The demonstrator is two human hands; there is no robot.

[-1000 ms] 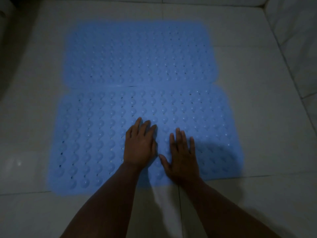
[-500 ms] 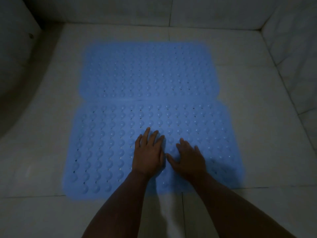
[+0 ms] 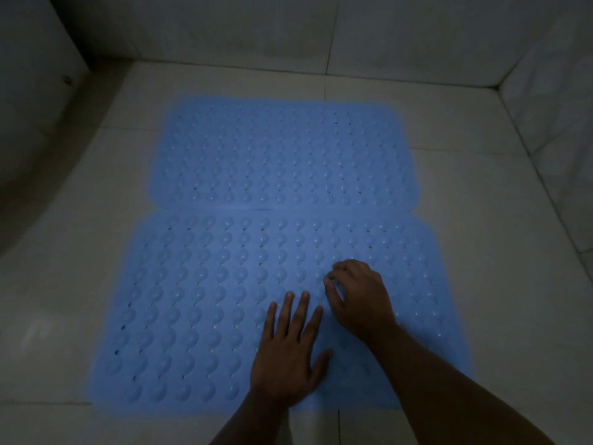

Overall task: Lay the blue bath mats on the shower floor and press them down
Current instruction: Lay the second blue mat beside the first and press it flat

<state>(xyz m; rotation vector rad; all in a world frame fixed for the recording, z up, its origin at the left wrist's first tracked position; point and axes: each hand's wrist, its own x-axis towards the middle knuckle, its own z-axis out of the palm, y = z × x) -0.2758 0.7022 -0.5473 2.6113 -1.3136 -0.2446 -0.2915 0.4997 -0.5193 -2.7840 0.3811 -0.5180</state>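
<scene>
1. Head view: we record two blue bath mats laid flat on the pale tiled shower floor [image 3: 481, 220], filling the centre of the frame.
2. We find the far mat [image 3: 282, 155] in the upper centre and the near mat [image 3: 192, 300] below it in the lower centre. Their long edges meet along one line; whether they touch or slightly overlap there we cannot tell.
3. Both mats carry rows of raised round bumps with small holes between them.
4. We note the left hand [image 3: 287, 354] lying palm down on the near mat, low and centre in the frame, its fingers [image 3: 284, 316] straight and spread, gripping nothing.
5. We note the right hand [image 3: 359, 297] just to the right of and above the left one, also over the near mat. Its fingers [image 3: 337, 273] are curled downward with the tips at the mat surface; whether they pinch the mat we cannot tell.
6. The two hands are close but apart.
7. Tiled walls [image 3: 385, 36] stand along the top and right of the frame, and a darker curved edge [image 3: 29, 175] runs down the left side.
</scene>
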